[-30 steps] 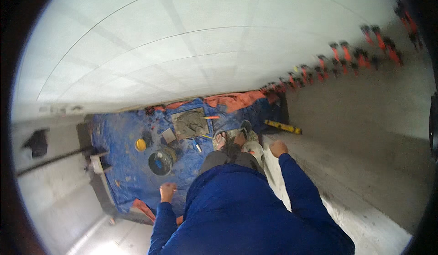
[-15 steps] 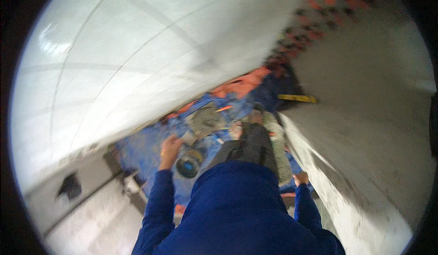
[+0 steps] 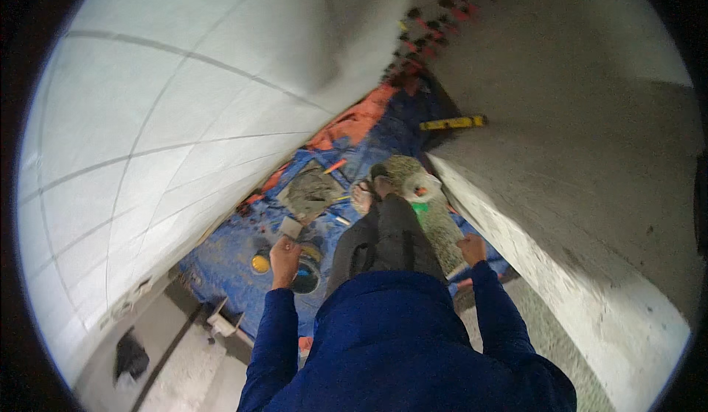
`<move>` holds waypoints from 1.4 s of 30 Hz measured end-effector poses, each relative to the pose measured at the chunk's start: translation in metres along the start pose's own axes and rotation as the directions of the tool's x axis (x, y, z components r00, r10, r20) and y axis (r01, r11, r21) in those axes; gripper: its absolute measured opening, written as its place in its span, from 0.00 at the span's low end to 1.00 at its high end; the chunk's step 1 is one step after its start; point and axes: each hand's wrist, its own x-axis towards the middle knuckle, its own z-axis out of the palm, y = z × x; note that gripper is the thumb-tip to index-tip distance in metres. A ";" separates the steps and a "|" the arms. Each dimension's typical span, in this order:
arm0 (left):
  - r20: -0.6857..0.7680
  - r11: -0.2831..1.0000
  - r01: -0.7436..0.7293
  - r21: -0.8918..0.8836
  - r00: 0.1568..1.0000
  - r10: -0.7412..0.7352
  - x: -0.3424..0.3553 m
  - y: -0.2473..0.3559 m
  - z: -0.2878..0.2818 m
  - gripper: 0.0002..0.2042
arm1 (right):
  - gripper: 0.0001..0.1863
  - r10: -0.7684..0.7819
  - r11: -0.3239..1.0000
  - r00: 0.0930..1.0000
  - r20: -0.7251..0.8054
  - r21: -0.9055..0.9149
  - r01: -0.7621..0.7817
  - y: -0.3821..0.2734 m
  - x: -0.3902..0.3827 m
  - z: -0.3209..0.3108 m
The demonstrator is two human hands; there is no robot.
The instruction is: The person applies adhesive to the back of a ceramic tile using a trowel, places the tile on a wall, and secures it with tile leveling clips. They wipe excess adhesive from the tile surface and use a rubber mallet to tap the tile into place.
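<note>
Curled fingers close my left hand (image 3: 285,261) above a dark bucket (image 3: 307,281) on the blue tarp (image 3: 214,258); whatever it may hold is indistinct. My right hand (image 3: 472,248) is also closed, beside a pale ledge (image 3: 590,298), its contents hidden. Below me are my legs in dark grey trousers and my bare-toed feet (image 3: 363,194). A white round container (image 3: 422,187) with something orange in it stands right of my feet. Left of them lie a board bearing grey mortar (image 3: 310,191), an orange-handled tool (image 3: 335,165) and a small grey square (image 3: 290,227).
A white gridded wall (image 3: 147,117) rises at the left, a grey wall (image 3: 575,139) at the right. Red and black clips (image 3: 435,25) line their junction. A yellow spirit level (image 3: 451,123) lies near the right ledge. A yellow round object (image 3: 259,263) and orange sheeting (image 3: 350,120) are on the tarp.
My view has swung round, tilting the walls' junction steeply. My left hand has risen toward the middle; my right hand dropped beside my hip and then came slightly higher.
</note>
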 end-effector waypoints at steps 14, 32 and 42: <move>0.362 0.884 0.319 -0.341 0.913 -0.190 0.017 0.005 0.147 0.14 | 0.07 0.215 0.972 0.960 0.179 0.060 -0.228 -0.018 0.126 0.108; 0.652 0.526 0.657 -0.540 0.722 -0.233 0.121 0.022 0.452 0.09 | 0.11 0.382 0.902 0.894 0.234 -0.306 -0.305 0.175 0.320 0.412; 0.635 0.910 0.343 -0.234 0.762 -0.124 0.136 0.009 0.510 0.12 | 0.09 0.272 0.959 0.962 -0.019 0.090 -0.270 0.132 0.285 0.364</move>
